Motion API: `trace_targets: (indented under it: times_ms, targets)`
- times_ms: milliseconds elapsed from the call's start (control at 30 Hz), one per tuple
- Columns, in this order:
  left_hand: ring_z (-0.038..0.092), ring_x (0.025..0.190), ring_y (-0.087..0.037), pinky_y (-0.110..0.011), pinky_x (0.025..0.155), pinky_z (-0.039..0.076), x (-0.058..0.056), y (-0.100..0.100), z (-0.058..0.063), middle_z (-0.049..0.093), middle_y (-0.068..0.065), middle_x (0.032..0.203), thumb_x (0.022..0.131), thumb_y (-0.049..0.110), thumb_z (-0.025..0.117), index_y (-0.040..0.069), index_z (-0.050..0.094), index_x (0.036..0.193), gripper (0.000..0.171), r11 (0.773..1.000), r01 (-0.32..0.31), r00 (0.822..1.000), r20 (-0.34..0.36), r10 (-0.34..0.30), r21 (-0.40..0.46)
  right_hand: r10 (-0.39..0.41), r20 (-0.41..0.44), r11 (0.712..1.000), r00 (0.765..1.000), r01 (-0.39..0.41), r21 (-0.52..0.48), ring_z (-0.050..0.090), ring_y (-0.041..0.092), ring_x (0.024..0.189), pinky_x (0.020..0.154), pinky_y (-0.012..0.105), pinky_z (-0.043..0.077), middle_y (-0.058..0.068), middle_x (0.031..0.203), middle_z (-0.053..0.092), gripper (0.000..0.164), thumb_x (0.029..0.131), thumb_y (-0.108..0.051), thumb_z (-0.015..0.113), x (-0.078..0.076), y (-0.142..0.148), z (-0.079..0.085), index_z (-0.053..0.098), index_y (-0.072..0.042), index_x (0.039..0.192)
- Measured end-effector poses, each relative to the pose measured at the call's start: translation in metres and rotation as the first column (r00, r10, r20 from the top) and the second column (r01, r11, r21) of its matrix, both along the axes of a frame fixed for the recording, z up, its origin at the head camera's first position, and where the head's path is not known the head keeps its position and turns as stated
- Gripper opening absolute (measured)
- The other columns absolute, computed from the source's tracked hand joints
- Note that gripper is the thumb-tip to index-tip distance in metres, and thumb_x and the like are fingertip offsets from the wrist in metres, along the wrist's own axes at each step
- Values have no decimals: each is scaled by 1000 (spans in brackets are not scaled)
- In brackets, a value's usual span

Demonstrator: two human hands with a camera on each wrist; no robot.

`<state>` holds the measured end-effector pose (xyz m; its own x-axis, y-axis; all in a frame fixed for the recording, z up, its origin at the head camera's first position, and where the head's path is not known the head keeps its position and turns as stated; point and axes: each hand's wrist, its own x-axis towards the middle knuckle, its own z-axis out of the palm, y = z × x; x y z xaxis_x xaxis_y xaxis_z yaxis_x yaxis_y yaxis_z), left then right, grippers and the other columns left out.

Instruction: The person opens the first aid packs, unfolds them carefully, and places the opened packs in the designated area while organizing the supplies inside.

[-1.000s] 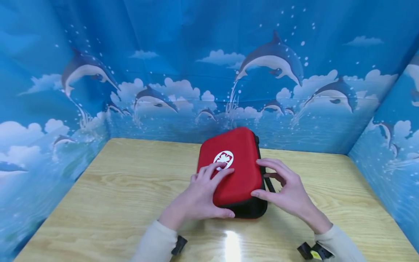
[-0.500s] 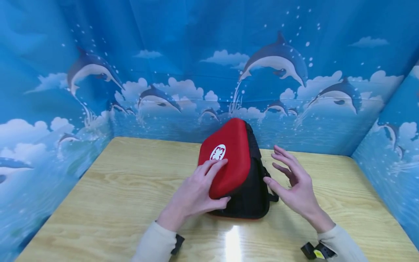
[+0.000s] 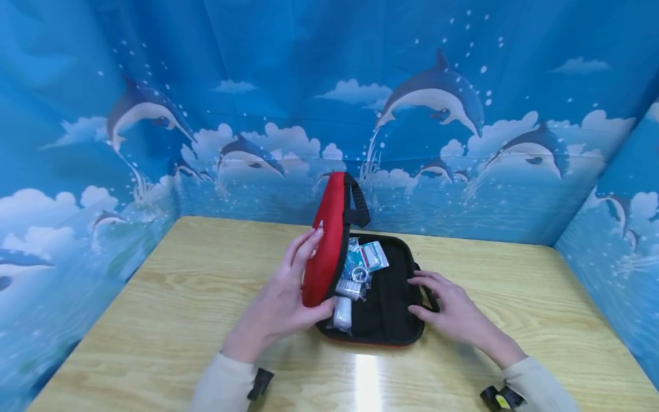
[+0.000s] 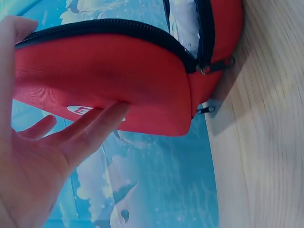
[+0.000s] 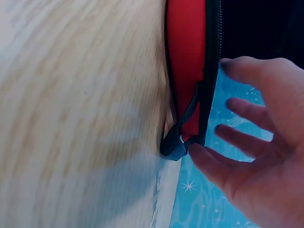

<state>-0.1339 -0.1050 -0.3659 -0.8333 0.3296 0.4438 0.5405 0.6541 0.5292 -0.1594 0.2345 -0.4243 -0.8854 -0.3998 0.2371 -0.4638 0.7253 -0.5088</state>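
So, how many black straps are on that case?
2: one strap on the open lid, another strap on the base beside the right hand; more may be hidden.

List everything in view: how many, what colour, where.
Table: one, pale wood, underneath.
Backdrop: one, blue, around the table.
Case base: one, red, black inside, on table.
Lid: one, red, raised at left.
Handle: one, black, on lid.
Wrapped items: several, white and teal, in base.
Zipper pulls: two, dark, case edge.
Strap loop: one, black, base's right.
Wrist devices: two, black, at wrists.
Sleeves: two, pale, lower edge.
Left hand: one, bare, holding the lid.
Right hand: one, bare, by the strap loop.
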Motion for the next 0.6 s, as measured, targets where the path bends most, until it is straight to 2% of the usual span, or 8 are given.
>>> trace_targets:
  times_ms: [100, 300, 433, 500, 600]
  targets:
    - [52, 136, -26, -35, 79, 63, 1, -6, 3, 24, 3, 168, 73, 23, 93, 39, 12, 163, 121, 999, -4, 1000, 28, 3, 38, 10, -18, 999, 1000, -9, 34, 63, 42, 123, 97, 59, 53, 18, 140, 61, 45, 87, -20, 81, -1, 1, -2, 68, -9, 128]
    - [54, 138, -29, -35, 82, 63, 2, -23, 9, 10, 6, 173, 76, 17, 92, 33, 15, 164, 117, 994, 54, 998, -15, -53, 93, 0, -25, 998, 1000, 1, 58, 62, 42, 124, 96, 58, 54, 17, 141, 61, 42, 85, -17, 81, 0, 2, -3, 69, -7, 125]
    - [56, 136, -30, -38, 84, 63, 2, -35, 12, 11, 7, 174, 74, 18, 93, 34, 17, 163, 118, 992, 58, 998, 9, -59, 109, -17, -4, 997, 1000, 18, 69, 62, 42, 125, 96, 56, 55, 17, 144, 60, 41, 86, -15, 79, 0, 4, -2, 70, -6, 125]
    - [55, 136, -29, -40, 85, 63, 2, -41, 13, 13, 6, 173, 73, 19, 94, 35, 19, 162, 119, 993, 42, 999, 27, -45, 107, -25, 0, 997, 1000, 25, 70, 63, 41, 124, 95, 56, 55, 17, 144, 59, 41, 86, -14, 78, 0, 7, -1, 70, -6, 125]
    - [53, 138, -29, -45, 90, 61, 3, -49, 14, 24, 3, 170, 70, 19, 96, 36, 19, 162, 122, 995, -5, 999, 53, 0, 102, -37, -15, 996, 999, 38, 85, 65, 39, 122, 93, 53, 56, 16, 144, 60, 42, 85, -13, 78, -1, 15, -2, 70, -6, 126]
